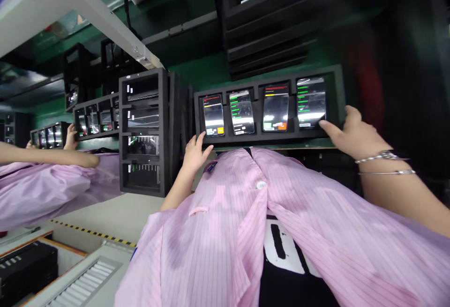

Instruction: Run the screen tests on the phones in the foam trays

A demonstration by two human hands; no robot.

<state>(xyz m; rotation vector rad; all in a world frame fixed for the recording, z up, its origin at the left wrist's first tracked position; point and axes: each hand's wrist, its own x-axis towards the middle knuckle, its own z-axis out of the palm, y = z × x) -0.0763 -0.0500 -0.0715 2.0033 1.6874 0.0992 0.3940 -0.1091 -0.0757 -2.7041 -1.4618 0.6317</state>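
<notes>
Facing a green workshop wall (197,70) with black foam racks lined up along it, under a white frame beam (87,11). Seeing at far left a co-worker's hand (70,136) touching a neighbouring tray (96,117) of lit phones, pink sleeve stretching out below it. Passing next an upright black rack (144,131) with four slots, standing on the pale bench just beside the left hand. Reaching up with the left hand (195,152), fingers spread and loose, fingertips pressing on the lower left edge of the phone tray (260,137), not closing round anything. Keeping the phone tray standing on its long edge at centre, screens facing the camera, between both hands. Counting four phones in it: first phone (213,115) and third phone (276,108) showing red and orange bars, second phone (242,112) and fourth phone (311,102) showing green lines. Resting the right hand (351,133) on the tray's right end, forefinger stretching to the fourth phone's lower corner, thumb lifting; not managing to tell whether clamping or only touching. Wearing bracelets (383,157) on that wrist. Filling the foreground with a pink striped coat (228,213).
</notes>
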